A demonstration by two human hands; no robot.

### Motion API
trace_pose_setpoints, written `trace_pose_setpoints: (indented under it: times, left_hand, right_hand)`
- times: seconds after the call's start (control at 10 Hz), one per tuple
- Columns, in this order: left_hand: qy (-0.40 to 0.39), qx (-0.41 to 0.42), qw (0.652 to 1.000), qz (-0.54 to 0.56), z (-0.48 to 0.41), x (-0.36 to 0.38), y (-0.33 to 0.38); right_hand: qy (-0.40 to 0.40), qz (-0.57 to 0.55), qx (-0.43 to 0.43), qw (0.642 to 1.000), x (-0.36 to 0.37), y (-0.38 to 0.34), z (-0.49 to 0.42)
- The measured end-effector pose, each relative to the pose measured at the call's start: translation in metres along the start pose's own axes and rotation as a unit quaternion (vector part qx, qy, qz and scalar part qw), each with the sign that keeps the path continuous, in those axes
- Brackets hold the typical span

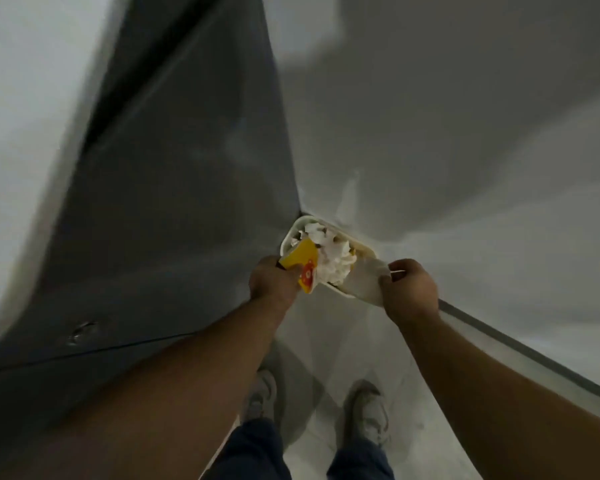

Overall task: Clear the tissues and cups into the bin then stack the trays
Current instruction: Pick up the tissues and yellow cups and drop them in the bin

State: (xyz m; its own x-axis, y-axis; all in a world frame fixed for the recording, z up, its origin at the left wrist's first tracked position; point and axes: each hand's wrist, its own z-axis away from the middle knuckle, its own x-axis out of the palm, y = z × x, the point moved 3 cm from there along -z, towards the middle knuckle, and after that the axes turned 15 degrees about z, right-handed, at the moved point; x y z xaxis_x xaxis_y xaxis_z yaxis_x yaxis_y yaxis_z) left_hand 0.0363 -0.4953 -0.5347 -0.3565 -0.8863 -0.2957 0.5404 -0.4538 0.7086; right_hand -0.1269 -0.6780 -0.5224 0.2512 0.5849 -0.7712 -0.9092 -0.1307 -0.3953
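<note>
Head view shows the carrying step: left hand (272, 280) and right hand (409, 289) each grip an end of the tray (293, 226), cup (300, 259) and tissues (333, 265) heaped inside, above the floor; next, I judge, reach the unseen bin and tip them in.

The cup (301, 262) lies left of the tissues (335, 266) in the tray (299, 222).

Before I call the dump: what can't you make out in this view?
Bin: nowhere in the head view.
Tray near rim: covered by left hand and right hand, which grip it.
Cup: partly under tissues and left hand; contents unseen.
Dark panel at left: motion-blurred, unidentifiable.
</note>
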Motion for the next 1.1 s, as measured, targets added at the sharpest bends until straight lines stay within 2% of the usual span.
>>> trace_pose_setpoints:
  times: [0.1,0.3,0.4,0.5,0.8,1.0,1.1]
  left_hand:
    - [-0.001,-0.029,0.999,0.022,-0.042,0.024,-0.016]
    - [-0.033,-0.07,0.994,0.076,-0.097,0.048,-0.033]
    - [-0.041,-0.078,0.995,0.037,-0.09,0.041,-0.051]
    - [-0.039,-0.028,0.999,0.027,-0.069,0.026,-0.054]
    - [0.006,0.103,0.994,0.038,0.044,-0.027,0.023]
    - [-0.025,0.159,0.986,0.036,0.167,-0.065,0.1]
    - [-0.057,0.165,0.984,0.032,0.229,-0.084,0.142]
  right_hand:
    - [-0.015,0.004,0.0,1.0,0.039,0.004,-0.035]
    - [-0.026,0.043,-0.074,0.996,0.082,-0.001,-0.078]
    - [-0.042,0.071,-0.024,0.996,0.084,0.005,-0.08]
    - [-0.047,0.063,-0.019,0.997,0.073,0.005,-0.065]
    - [-0.023,0.005,-0.088,0.996,-0.036,-0.065,0.021]
    - [-0.019,-0.094,-0.103,0.99,-0.147,-0.116,0.102]
    - [-0.012,-0.121,-0.142,0.982,-0.205,-0.152,0.148]
